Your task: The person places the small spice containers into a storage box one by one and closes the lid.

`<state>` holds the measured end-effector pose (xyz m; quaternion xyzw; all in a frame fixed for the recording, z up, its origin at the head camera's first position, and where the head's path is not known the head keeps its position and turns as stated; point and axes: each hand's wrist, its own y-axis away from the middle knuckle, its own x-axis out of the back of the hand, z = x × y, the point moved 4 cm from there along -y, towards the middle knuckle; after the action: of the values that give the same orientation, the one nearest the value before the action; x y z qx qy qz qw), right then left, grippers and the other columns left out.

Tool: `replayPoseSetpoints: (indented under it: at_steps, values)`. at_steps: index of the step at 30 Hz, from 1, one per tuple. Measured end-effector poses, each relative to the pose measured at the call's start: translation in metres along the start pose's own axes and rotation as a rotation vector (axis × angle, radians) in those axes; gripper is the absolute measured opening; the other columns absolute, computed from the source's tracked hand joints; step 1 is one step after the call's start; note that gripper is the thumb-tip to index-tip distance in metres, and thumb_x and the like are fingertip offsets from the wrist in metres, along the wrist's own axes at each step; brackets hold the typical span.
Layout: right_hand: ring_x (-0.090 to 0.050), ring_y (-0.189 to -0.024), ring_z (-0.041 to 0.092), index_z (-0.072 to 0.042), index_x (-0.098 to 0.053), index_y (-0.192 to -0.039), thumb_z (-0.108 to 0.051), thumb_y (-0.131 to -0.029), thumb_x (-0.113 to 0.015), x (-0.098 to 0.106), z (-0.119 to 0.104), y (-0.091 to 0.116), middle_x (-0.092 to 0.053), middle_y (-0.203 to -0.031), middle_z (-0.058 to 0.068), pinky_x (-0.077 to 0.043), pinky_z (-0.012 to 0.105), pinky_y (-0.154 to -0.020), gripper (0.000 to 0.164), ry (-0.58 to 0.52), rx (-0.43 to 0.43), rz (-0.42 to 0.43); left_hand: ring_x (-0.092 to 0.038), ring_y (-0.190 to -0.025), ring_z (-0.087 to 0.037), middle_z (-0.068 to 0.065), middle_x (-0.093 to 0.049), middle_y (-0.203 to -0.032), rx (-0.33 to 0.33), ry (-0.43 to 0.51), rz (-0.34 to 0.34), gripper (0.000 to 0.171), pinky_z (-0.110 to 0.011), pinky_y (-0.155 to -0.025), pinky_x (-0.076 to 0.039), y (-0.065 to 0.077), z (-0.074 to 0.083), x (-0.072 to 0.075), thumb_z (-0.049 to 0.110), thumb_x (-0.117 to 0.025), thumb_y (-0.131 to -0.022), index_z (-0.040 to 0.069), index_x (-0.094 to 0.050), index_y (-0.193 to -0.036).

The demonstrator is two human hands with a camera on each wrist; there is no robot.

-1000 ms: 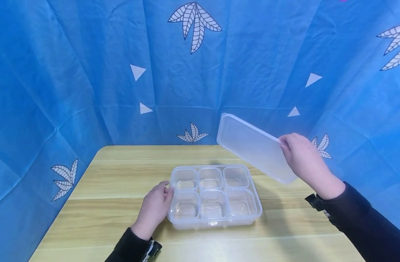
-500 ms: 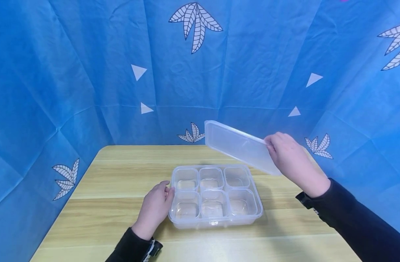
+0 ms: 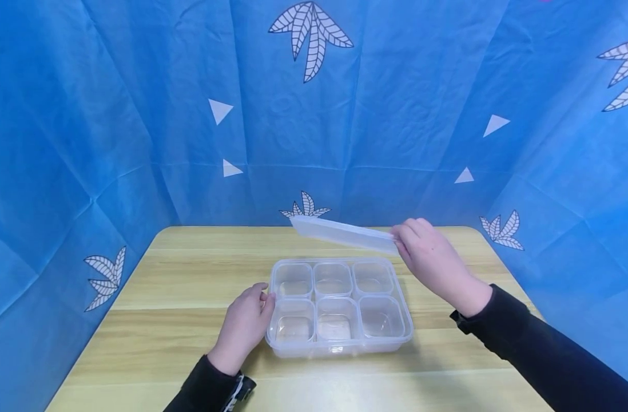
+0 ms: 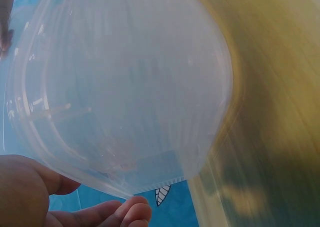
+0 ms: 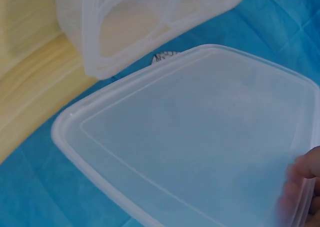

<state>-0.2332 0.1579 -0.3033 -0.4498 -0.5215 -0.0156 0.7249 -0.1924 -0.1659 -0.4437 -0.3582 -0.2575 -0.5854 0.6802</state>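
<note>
A clear plastic food container sits on the table, holding several small clear square boxes in two rows. My left hand rests against its left side, thumb and fingertips touching the rim; in the left wrist view the fingers lie at the container's corner. Up behind the container's back edge, my right hand grips the right end of a translucent lid. The lid is tilted, its left end higher, and apart from the container. The right wrist view shows the lid broad-on, thumb on its edge.
The pale wooden table extends on both sides of the container. A blue cloth with white leaf and triangle prints hangs behind the table and along both sides.
My right hand has brought the lid left and downward, and the lid has turned flatter, now seen nearly edge-on. My left hand and the container have stayed put.
</note>
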Motion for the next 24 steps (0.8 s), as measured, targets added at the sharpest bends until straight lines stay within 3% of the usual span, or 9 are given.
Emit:
replayPoseSetpoints:
  at_steps: [12, 15, 18, 24]
  values:
    - [-0.058, -0.084, 0.029, 0.004, -0.064, -0.104, 0.005, -0.085, -0.071, -0.013, -0.023, 0.005, -0.061, -0.093, 0.012, -0.051, 0.039, -0.074, 0.02, 0.007, 0.121, 0.032, -0.061, -0.077, -0.02, -0.01, -0.066, -0.093, -0.021, -0.024, -0.004, 0.037, -0.039, -0.07, -0.054, 0.001, 0.002, 0.001, 0.021, -0.06, -0.099, -0.007, -0.063, -0.123]
    - [-0.057, -0.083, 0.028, 0.004, -0.063, -0.105, 0.001, -0.095, -0.059, -0.014, -0.028, 0.007, -0.06, -0.093, 0.012, -0.05, 0.038, -0.073, 0.011, 0.018, 0.149, 0.038, -0.062, -0.078, -0.02, -0.011, -0.067, -0.094, -0.026, -0.031, -0.008, 0.036, -0.039, -0.07, -0.054, 0.001, 0.003, 0.0, 0.021, -0.06, -0.099, -0.007, -0.063, -0.123]
    - [-0.056, -0.083, 0.028, 0.004, -0.063, -0.105, -0.006, -0.103, -0.043, -0.017, -0.032, 0.009, -0.061, -0.093, 0.011, -0.05, 0.036, -0.073, 0.022, 0.031, 0.163, 0.036, -0.064, -0.08, -0.023, -0.013, -0.067, -0.096, -0.025, -0.036, -0.011, 0.037, -0.041, -0.072, -0.055, 0.0, 0.003, -0.001, 0.021, -0.059, -0.1, -0.007, -0.063, -0.124]
    - [-0.057, -0.082, 0.026, 0.004, -0.063, -0.106, -0.01, -0.106, -0.033, -0.023, -0.04, 0.015, -0.061, -0.093, 0.011, -0.051, 0.033, -0.072, 0.033, 0.045, 0.2, 0.026, -0.065, -0.083, -0.025, -0.014, -0.068, -0.097, -0.024, -0.047, -0.001, 0.037, -0.043, -0.074, -0.055, 0.001, 0.003, 0.002, 0.021, -0.058, -0.1, -0.007, -0.063, -0.124]
